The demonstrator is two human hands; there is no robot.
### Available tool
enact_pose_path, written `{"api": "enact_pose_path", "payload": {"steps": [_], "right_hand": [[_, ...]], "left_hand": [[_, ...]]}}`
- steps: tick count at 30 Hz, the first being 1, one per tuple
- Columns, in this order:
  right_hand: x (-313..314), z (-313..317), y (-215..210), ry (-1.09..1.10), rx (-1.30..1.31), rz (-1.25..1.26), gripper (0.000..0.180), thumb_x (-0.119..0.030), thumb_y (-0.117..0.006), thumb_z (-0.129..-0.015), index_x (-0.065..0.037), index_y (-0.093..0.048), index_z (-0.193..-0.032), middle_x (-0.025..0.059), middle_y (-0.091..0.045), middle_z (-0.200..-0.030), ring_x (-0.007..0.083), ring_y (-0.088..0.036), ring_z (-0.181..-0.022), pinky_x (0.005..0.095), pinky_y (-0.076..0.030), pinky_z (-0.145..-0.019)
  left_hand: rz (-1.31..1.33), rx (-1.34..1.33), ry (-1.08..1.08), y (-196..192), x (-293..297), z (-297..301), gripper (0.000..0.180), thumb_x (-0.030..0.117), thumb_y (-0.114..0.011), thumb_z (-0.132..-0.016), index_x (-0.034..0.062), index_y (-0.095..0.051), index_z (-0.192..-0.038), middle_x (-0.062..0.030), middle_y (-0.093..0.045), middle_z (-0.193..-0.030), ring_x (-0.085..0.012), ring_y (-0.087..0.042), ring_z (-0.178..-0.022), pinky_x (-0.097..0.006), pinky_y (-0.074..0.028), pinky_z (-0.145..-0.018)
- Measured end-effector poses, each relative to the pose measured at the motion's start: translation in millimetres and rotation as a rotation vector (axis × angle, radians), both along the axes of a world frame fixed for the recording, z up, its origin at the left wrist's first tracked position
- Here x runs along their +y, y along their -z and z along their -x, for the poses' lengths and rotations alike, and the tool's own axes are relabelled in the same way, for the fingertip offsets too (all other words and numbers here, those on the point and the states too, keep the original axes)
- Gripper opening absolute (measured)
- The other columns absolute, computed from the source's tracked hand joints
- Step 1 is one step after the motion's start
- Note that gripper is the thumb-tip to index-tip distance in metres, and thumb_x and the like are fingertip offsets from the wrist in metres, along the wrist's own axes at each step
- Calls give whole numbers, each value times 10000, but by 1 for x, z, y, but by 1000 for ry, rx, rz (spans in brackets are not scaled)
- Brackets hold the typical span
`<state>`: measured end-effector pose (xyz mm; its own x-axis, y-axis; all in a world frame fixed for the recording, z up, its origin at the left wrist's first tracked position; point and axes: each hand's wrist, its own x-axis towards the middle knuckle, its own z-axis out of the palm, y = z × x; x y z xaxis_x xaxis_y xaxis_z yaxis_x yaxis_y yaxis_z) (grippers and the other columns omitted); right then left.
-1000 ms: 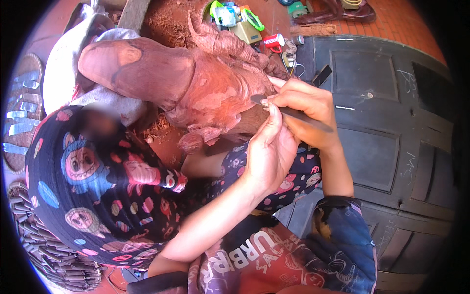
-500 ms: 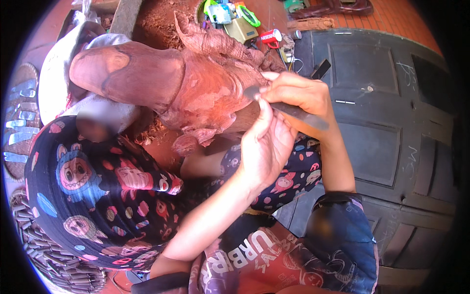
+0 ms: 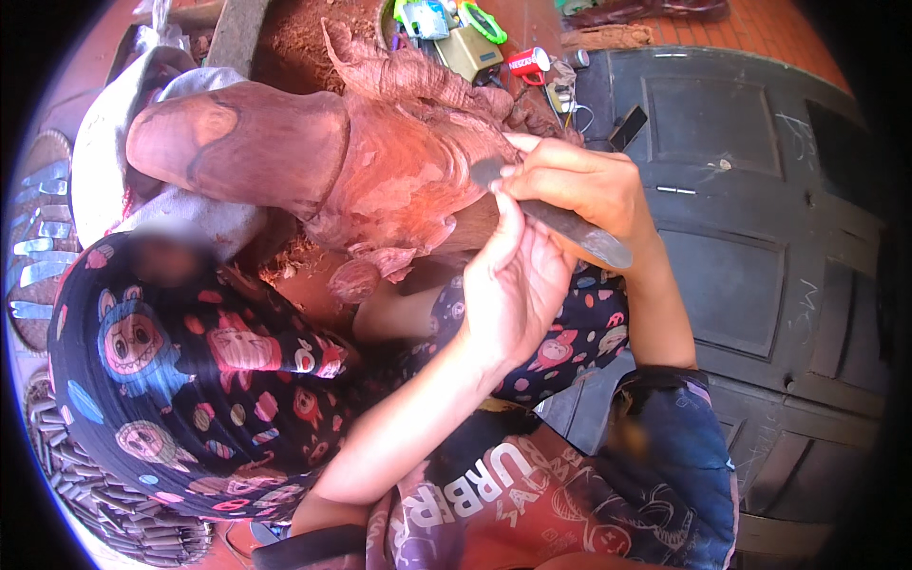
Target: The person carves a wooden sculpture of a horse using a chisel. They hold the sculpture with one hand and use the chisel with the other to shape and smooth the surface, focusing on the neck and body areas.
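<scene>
A large reddish-brown wood carving (image 3: 399,180) lies across the upper middle, with a smooth rounded end at left and rough, leaf-like parts along its edges. My right hand (image 3: 584,185) is closed round a flat metal scraper (image 3: 584,233), whose one rounded end rests on the carving's surface and whose other sticks out below the hand. My left hand (image 3: 518,294) comes from below, palm turned up. Its thumb presses on the scraper beside my right fingers, and its other fingers curl partly behind the tool.
Dark panelled doors (image 3: 717,285) fill the right side. A red mug (image 3: 528,63) and a beige box (image 3: 467,55) stand beyond the carving. Several flat blades (image 3: 43,271) lie on a round tray at far left, above a pile of dark tools (image 3: 114,503). White cloth (image 3: 100,171) supports the carving.
The scraper was blurred by motion and is now sharp, its free end slightly lower. Both hands keep their hold. The whole view has shifted a little.
</scene>
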<state>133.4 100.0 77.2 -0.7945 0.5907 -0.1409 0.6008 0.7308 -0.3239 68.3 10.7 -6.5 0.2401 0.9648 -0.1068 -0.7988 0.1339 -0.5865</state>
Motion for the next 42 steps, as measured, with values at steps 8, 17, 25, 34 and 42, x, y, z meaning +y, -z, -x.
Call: {"api": "enact_pose_path", "payload": {"steps": [8, 17, 25, 34, 42], "right_hand": [[-6, -5, 10, 30, 70, -73, 183, 53, -732, -736, 31, -706, -915, 119, -670, -826, 247, -694, -794, 393, -557, -930], [7, -4, 4, -6, 94, -4, 195, 62, -723, -724, 35, -699, -915, 122, -684, -837, 256, -701, -812, 440, -541, -982], [8, -8, 5, -43, 68, -48, 215, 50, -724, -724, 18, -714, -937, 133, -693, -854, 275, -706, -834, 450, -531, -1003], [3, -10, 10, 67, 77, -57, 180, 21, -740, -742, 4, -719, -919, 127, -705, -870, 292, -710, -831, 416, -544, -965], [1, -6, 8, 105, 96, -52, 187, 35, -747, -729, 3, -726, -912, 128, -698, -845, 293, -713, -843, 379, -564, -890]], "left_hand": [[-1, 39, 12, 1, 2, -1, 476, 397, -394, -1070, 50, -427, -1394, -97, -497, -1425, -207, -440, -1375, -396, -333, -1170], [-64, 20, -60, -1, 5, -3, 454, 389, -392, -1072, 59, -433, -1381, -90, -508, -1404, -200, -452, -1358, -387, -356, -1152], [-50, 66, -49, -1, 7, -6, 440, 394, -389, -1073, 82, -444, -1378, -56, -520, -1393, -189, -475, -1331, -368, -377, -1122], [-9, 79, -16, 2, 8, -8, 439, 371, -380, -1079, 63, -436, -1386, -74, -505, -1410, -190, -462, -1348, -372, -365, -1145], [32, 149, -1, -6, 7, -5, 479, 394, -362, -1080, 85, -374, -1445, -82, -436, -1481, -204, -388, -1414, -393, -282, -1197]]}}
